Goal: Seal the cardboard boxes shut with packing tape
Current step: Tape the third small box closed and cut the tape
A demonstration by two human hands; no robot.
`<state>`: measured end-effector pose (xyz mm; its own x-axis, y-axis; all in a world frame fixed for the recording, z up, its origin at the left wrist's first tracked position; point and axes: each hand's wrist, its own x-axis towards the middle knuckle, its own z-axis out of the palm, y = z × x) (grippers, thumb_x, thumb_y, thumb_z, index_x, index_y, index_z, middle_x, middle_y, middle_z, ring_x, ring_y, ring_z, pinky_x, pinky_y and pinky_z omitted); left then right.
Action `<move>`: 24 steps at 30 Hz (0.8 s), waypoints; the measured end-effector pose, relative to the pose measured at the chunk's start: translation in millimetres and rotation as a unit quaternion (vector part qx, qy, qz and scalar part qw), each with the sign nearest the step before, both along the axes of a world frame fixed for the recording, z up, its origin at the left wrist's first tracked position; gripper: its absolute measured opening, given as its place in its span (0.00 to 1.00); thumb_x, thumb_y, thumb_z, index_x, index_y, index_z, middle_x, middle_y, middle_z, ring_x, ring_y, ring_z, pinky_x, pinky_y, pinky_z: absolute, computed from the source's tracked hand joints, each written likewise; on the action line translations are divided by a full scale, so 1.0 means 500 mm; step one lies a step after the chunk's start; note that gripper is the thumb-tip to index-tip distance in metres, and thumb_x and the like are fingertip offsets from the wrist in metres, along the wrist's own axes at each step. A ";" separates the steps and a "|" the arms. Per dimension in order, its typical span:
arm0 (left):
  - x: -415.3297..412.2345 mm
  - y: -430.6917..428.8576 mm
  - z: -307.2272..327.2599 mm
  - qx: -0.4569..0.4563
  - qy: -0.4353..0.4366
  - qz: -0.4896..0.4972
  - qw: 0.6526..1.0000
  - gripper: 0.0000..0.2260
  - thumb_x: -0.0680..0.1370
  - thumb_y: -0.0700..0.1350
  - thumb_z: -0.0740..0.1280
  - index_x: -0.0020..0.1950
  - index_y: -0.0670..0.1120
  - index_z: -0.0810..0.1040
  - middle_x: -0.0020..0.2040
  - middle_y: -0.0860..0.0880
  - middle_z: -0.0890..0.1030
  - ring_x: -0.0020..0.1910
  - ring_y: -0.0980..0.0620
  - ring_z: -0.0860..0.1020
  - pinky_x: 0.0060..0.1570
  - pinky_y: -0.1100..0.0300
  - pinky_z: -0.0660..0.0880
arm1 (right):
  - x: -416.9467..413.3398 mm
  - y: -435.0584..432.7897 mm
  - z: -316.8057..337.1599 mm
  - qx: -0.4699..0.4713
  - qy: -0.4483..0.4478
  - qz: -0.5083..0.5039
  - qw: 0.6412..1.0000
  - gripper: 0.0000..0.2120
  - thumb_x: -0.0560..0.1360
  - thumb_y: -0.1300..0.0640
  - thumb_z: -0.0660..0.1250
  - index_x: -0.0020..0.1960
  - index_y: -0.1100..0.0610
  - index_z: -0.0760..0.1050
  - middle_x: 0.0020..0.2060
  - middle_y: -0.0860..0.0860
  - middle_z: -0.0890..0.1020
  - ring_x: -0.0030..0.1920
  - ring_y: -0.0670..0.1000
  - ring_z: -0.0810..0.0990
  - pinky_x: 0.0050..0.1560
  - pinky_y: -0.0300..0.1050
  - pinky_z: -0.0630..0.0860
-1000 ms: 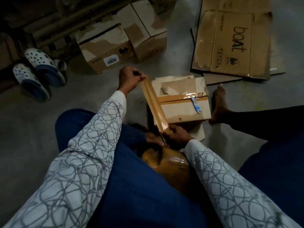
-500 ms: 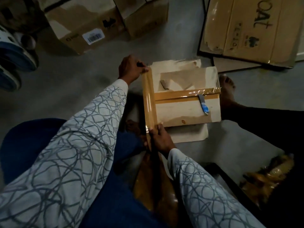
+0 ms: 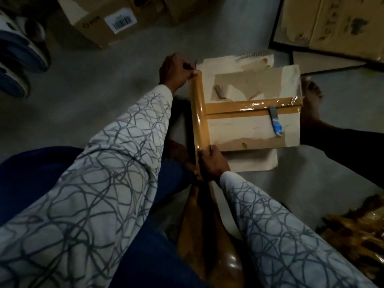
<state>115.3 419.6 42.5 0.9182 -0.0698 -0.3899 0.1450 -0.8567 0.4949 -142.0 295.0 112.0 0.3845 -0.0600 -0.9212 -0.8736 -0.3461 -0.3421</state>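
Pinching the far end of a brown tape strip (image 3: 198,113), the left hand (image 3: 176,71) stretches it toward the right hand (image 3: 214,163), which clasps the near end. Between them the strip runs along the left edge of the cardboard box (image 3: 249,132), meeting a tape band (image 3: 239,107) across its top. Right of both hands a blue-tipped tool (image 3: 275,121) lies on that band. Beyond the left hand sits a labelled box (image 3: 93,21).
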 end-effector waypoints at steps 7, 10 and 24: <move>-0.034 -0.033 0.065 -0.018 0.093 0.056 0.994 0.42 0.79 0.58 0.68 0.83 0.50 0.44 0.77 0.41 0.67 0.74 0.40 0.68 0.70 0.49 0.67 | -0.035 0.022 -0.059 0.067 0.023 -0.089 0.993 0.32 0.62 0.30 0.61 0.61 0.43 0.60 0.51 0.61 0.83 0.50 0.64 0.84 0.54 0.63 0.80; -0.065 -0.024 0.061 -0.033 0.016 0.157 0.987 0.29 0.80 0.55 0.67 0.78 0.48 0.64 0.71 0.44 0.75 0.67 0.47 0.75 0.62 0.59 0.71 | -0.045 0.029 -0.042 0.050 0.023 -0.149 0.987 0.24 0.65 0.36 0.65 0.52 0.41 0.55 0.49 0.61 0.83 0.44 0.64 0.85 0.51 0.63 0.82; -0.129 -0.034 0.031 0.009 0.042 0.015 0.999 0.18 0.80 0.59 0.58 0.70 0.64 0.74 0.69 0.49 0.78 0.68 0.43 0.74 0.64 0.52 0.72 | -0.021 0.027 -0.012 -0.038 0.051 -0.186 0.981 0.32 0.77 0.44 0.68 0.68 0.61 0.56 0.64 0.65 0.75 0.61 0.66 0.77 0.64 0.58 0.74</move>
<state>50.9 402.5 58.1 0.8835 -0.0339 -0.4673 0.2123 -0.8602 0.4637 -152.3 308.6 106.0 0.2296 -0.2477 -0.9412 -0.9725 -0.0185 -0.2324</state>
